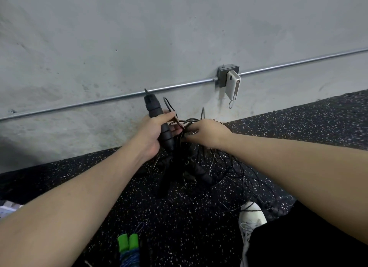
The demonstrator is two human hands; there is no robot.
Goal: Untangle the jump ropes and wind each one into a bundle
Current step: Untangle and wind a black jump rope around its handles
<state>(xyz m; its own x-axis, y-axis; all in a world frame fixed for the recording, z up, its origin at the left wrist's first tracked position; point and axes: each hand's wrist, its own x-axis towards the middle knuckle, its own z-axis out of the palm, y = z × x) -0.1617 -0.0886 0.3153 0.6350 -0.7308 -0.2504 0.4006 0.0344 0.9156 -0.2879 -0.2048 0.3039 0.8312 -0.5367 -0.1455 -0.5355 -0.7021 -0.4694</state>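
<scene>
Left hand (153, 134) gripping upright black handle (159, 121); right hand (207, 133) pinching cord coils (191, 123) just right of handle (tangle (199, 171) hanging below).

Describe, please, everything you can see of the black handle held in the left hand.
The black handle is a ribbed, matte, foam-like stick, tilted with its narrow tip up toward the wall. The left hand curls round its middle in a firm grip. Its lower end meets the tangled black cords, which the right hand pinches beside it.
</scene>
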